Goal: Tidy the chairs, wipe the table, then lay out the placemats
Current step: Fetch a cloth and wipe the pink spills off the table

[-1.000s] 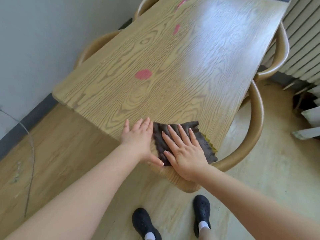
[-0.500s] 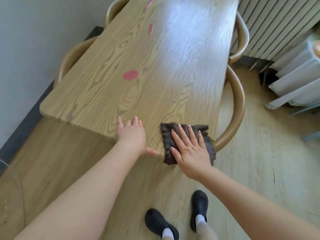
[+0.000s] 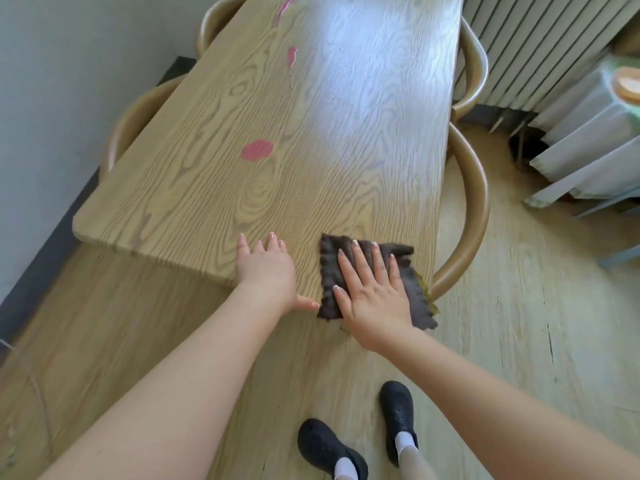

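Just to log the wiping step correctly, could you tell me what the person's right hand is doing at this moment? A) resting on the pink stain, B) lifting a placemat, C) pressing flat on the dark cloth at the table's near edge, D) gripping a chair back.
C: the right hand lies with fingers straight and spread on the dark cloth at the near edge of the table, while the left hand rests flat on bare wood beside it.
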